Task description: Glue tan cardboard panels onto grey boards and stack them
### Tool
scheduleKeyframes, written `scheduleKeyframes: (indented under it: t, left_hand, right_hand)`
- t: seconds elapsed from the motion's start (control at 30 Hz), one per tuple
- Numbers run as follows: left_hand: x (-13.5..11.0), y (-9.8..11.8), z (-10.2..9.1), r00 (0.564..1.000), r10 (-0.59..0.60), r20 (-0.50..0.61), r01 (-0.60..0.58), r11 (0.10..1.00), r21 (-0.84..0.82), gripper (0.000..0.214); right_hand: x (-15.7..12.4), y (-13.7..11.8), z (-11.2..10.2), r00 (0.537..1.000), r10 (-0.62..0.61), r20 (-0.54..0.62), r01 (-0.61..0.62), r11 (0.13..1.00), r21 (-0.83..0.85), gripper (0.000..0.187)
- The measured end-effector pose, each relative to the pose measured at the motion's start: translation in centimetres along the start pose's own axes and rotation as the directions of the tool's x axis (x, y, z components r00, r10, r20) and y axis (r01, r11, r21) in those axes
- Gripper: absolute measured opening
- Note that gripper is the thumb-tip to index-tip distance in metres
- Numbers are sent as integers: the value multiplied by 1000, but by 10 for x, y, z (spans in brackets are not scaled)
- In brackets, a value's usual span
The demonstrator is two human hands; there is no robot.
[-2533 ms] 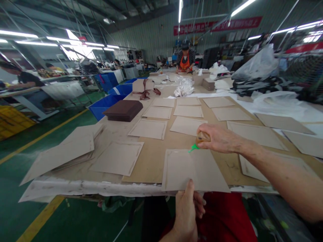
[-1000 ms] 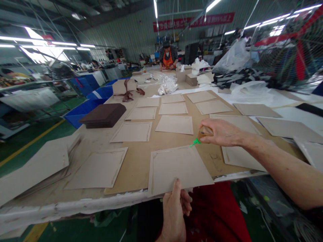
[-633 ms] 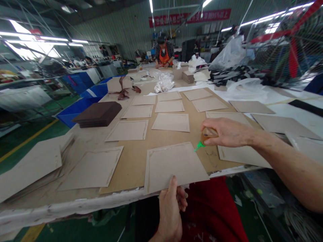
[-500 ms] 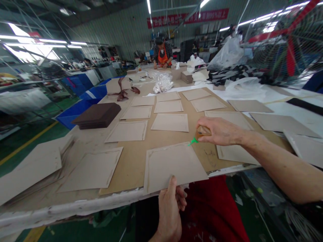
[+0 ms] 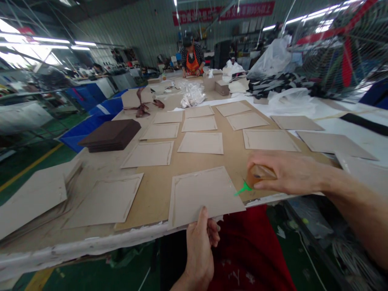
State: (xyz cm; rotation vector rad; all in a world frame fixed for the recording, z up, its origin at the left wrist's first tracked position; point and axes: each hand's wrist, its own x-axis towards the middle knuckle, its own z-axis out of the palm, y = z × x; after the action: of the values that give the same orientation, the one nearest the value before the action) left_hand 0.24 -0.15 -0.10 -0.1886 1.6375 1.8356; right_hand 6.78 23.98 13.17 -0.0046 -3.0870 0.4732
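From afar I see the card (image 5: 201, 190) beyond the fingers of my left hand (image 5: 199, 246), near edge clamped under its thumb. My right hand (image 5: 287, 171), palm down, has fingers wrapped around the bottle (image 5: 263, 173); left of them, the nozzle (image 5: 244, 187) is at the card's right edge.

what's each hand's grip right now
Left hand: closed on the near edge of the front card, thumb on top.
Right hand: closed around the bottle.
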Motion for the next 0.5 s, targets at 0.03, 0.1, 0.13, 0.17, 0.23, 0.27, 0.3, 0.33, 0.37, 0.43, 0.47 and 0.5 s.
scheduleKeyframes:
  t: [0.03,0.1,0.13,0.17,0.23,0.27,0.3,0.33,0.37,0.43,0.47,0.5]
  left_hand:
    - [0,0,0,1000,0,1,0,1000,-3,59]
    - [0,1,0,1000,1,-2,-1,1000,-8,58]
    - [0,1,1,1000,3,-4,-3,1000,-12,57]
    - [0,1,1,1000,4,-7,-4,1000,-16,57]
    - [0,2,1,1000,1,-13,-1,1000,-16,55]
    - [0,2,2,1000,-1,-14,1,1000,-11,55]
    - [0,2,2,1000,-5,-14,5,1000,-6,54]
    - [0,2,2,1000,-8,-14,8,1000,0,54]
    - [-1,2,2,1000,-9,-16,9,1000,4,54]
    - [0,2,2,1000,-3,-19,3,1000,5,53]
    - [0,2,2,1000,1,-21,-1,1000,5,53]
    - [0,2,2,1000,3,-21,-3,1000,5,53]
  right_hand:
    - [-9,-3,0,1000,-15,8,15,999,39,23]
    - [-24,-5,2,1000,-25,-16,27,996,89,25]
    - [-29,-4,4,999,-18,-44,23,995,94,26]
    - [-32,-3,6,997,-6,-73,13,996,90,27]
    - [-36,-1,10,995,20,-102,-11,996,87,27]
    - [-37,0,11,995,23,-97,-13,995,99,27]
    - [-38,0,12,996,20,-83,-10,993,119,28]
    - [-38,1,12,997,14,-72,-4,990,142,28]
    - [-40,1,12,998,11,-69,0,987,160,29]
    - [-42,1,12,995,28,-91,-12,985,173,30]
    - [-44,2,13,994,42,-105,-23,984,175,31]
    - [-45,3,13,993,49,-112,-29,984,178,31]
